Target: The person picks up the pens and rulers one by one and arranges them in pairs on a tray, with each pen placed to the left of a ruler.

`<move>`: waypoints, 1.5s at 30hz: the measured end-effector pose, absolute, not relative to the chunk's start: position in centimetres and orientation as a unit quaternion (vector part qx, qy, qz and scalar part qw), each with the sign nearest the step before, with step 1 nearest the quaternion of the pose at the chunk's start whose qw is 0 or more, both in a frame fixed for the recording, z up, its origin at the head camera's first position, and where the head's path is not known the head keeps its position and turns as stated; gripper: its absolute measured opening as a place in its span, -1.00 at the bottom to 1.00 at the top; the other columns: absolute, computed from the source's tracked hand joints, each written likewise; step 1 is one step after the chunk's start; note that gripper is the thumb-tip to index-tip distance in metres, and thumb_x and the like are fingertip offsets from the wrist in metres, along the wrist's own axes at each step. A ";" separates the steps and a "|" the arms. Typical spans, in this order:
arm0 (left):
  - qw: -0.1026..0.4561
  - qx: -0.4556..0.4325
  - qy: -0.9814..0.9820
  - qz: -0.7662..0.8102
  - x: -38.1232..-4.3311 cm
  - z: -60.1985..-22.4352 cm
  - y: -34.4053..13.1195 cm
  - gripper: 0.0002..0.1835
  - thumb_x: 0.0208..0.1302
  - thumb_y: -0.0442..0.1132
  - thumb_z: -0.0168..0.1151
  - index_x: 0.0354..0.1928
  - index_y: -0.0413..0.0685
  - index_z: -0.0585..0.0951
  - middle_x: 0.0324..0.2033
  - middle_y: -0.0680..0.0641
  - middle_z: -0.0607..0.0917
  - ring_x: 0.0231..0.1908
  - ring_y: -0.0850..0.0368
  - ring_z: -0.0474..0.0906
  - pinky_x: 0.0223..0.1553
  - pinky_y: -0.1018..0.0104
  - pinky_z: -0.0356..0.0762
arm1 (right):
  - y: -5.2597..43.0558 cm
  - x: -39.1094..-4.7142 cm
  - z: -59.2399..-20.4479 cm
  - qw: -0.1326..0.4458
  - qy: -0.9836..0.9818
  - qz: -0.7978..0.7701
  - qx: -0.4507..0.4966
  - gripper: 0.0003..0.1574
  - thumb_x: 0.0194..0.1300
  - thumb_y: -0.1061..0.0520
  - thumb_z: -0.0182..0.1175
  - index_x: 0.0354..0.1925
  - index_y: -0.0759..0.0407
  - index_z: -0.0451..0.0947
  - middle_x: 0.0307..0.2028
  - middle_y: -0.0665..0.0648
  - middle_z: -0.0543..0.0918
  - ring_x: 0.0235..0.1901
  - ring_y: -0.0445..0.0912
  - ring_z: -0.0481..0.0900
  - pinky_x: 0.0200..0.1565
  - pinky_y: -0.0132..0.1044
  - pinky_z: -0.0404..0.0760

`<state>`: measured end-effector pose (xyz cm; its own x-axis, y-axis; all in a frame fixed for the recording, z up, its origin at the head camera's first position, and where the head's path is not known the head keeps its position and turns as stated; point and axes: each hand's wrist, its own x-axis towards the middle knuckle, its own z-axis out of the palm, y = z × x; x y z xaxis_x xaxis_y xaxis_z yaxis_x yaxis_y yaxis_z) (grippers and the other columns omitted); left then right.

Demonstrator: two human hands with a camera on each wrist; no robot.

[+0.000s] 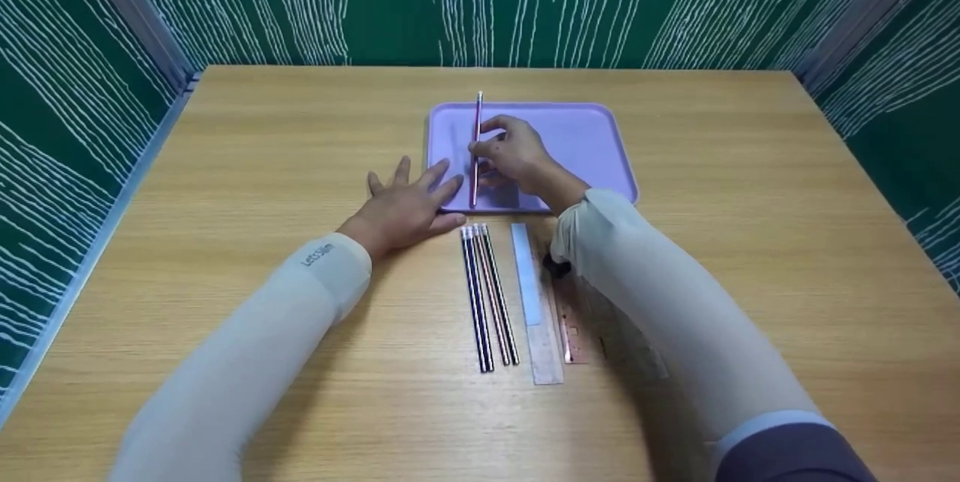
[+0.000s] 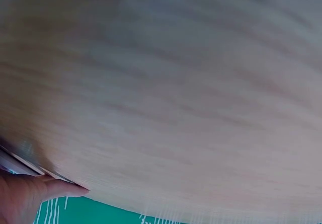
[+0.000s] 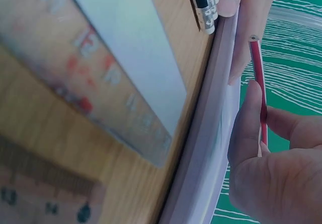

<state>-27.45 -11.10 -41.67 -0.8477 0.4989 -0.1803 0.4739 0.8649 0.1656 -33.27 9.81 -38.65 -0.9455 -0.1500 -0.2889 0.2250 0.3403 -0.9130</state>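
My right hand (image 1: 514, 152) pinches a red striped pencil (image 1: 478, 110) between thumb and fingers, over the left part of a purple tray (image 1: 581, 140). In the right wrist view, the pencil (image 3: 258, 65) is held with one flat end toward the camera. My left hand (image 1: 405, 213) lies spread at the tray's near left corner, some fingertips over the rim and the rest on the table. Just below its thumb, several striped pencils (image 1: 475, 302) lie side by side. The left wrist view shows mostly blurred table and the left thumb (image 2: 63, 188).
Right of the pencils lies a clear ruler (image 1: 547, 358) with a pale blue strip. Beside it are pinkish transparent measuring pieces (image 1: 577, 350), partly hidden under my right forearm. The wooden table (image 1: 315, 114) meets green walls with white streaks (image 1: 390, 9).
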 end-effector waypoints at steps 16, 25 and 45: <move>0.107 0.260 0.958 0.063 -27.4 -41.6 -11.2 -0.16 0.42 0.53 -0.32 0.63 0.42 -0.01 0.66 0.06 -0.15 0.55 -0.54 -0.31 0.26 -0.76 -0.24 | 8.7 -33.2 -39.3 0.175 0.810 -0.559 0.021 -0.34 0.44 0.16 0.26 0.43 -0.05 0.34 -0.04 0.17 0.65 -0.12 0.02 0.74 -0.20 -0.16 0.79; 0.116 0.256 0.957 0.067 -27.5 -41.8 -11.1 -0.15 0.39 0.56 -0.34 0.63 0.48 -0.08 0.66 0.10 -0.20 0.56 -0.51 -0.37 0.28 -0.74 -0.31 | 8.1 -32.7 -39.1 0.177 0.820 -0.543 0.034 -0.22 0.35 0.26 0.33 0.46 0.08 0.33 -0.07 0.17 0.67 -0.14 -0.01 0.76 -0.23 -0.22 0.79; 0.112 0.255 0.959 0.063 -27.4 -41.9 -11.1 -0.17 0.39 0.55 -0.34 0.62 0.55 -0.14 0.66 0.09 -0.20 0.56 -0.53 -0.35 0.25 -0.77 -0.30 | 6.7 -31.9 -38.8 0.138 0.889 -0.433 0.059 -0.47 0.33 0.15 0.40 0.21 0.23 0.54 -0.19 0.17 0.71 -0.29 -0.06 0.78 -0.37 -0.38 0.74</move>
